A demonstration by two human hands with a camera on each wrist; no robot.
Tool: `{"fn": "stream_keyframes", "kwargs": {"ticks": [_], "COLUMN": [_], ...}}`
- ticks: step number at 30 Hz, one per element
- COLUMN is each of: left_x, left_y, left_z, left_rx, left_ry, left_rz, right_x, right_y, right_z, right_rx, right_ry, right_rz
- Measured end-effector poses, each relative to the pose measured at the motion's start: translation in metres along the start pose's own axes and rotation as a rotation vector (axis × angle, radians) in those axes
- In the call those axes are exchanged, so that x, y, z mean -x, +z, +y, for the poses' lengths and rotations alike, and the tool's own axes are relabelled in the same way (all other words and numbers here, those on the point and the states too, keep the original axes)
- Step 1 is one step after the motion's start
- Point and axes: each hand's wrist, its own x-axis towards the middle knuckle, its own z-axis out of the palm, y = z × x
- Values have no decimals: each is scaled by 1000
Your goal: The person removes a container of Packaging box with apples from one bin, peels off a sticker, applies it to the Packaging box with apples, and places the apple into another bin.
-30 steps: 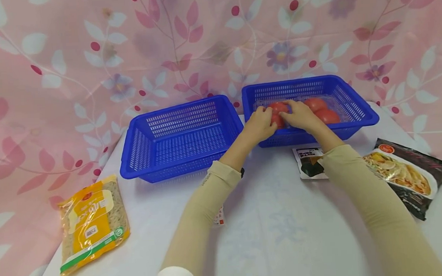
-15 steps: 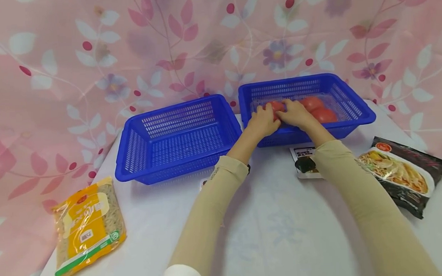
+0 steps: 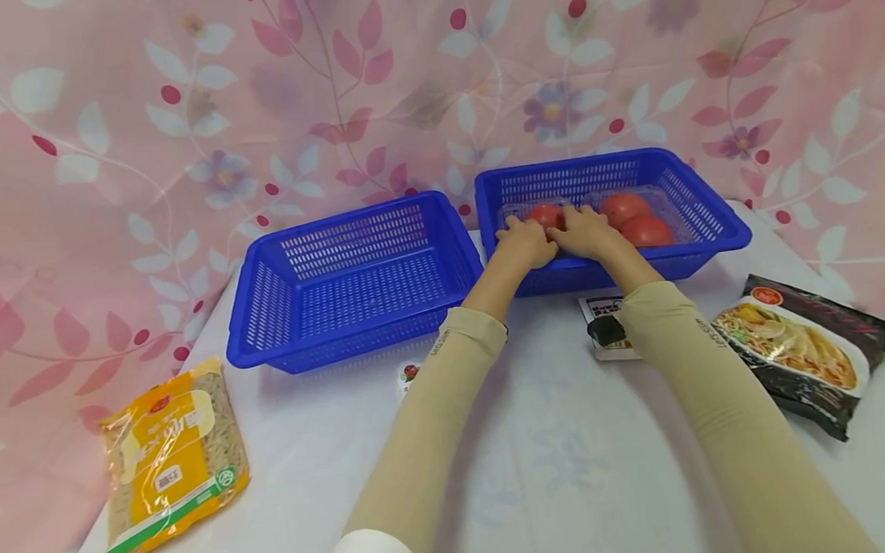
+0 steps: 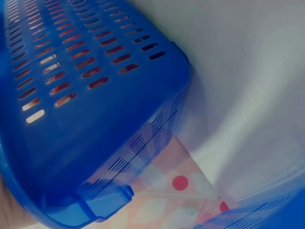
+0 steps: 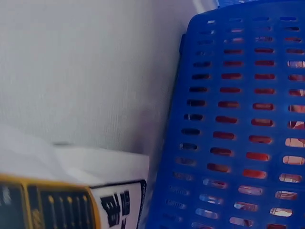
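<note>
Both hands reach into the right blue basket [image 3: 607,269], side by side at a clear plastic box [image 3: 510,214] of red tomatoes [image 3: 546,216]. My left hand [image 3: 525,242] grips the box's left side, its fingers bent over the edge. From the right, my right hand [image 3: 585,234] holds the same box, with fingertips close to the tomato. The hands and basket front hide the lower part of the box. A second clear box with two tomatoes [image 3: 648,231] lies to the right in the basket. Both wrist views mostly show the basket's slotted wall [image 4: 90,100].
Another blue basket [image 3: 368,293] stands left on the white table [image 3: 543,472]. A yellow bag [image 3: 174,466] lies at far left, a black noodle packet [image 3: 814,349] at right. A small black-and-white packet [image 3: 603,326] sits before the right basket. A small card [image 3: 407,373] is partly under the left sleeve.
The hands have lowered the tomato box into the left part of the right basket, and its tomatoes sit lower between the fingers. The head view has shifted slightly.
</note>
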Motion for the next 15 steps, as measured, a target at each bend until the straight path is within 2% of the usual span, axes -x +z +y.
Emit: {"fn": "stream_keyframes", "kwargs": {"ticks": [6,15], "left_x": [-1,-2], "left_y": [1,1], "left_z": [5,5], "left_rx": [-36,-99], "left_ry": [-28,-60], "left_rz": [-27,11], "right_x": [0,-1], "right_y": [1,0], "right_z": [1,2], "right_rx": [8,-13], "right_ry": [-4,-37], "right_rz": [-13,-1]}}
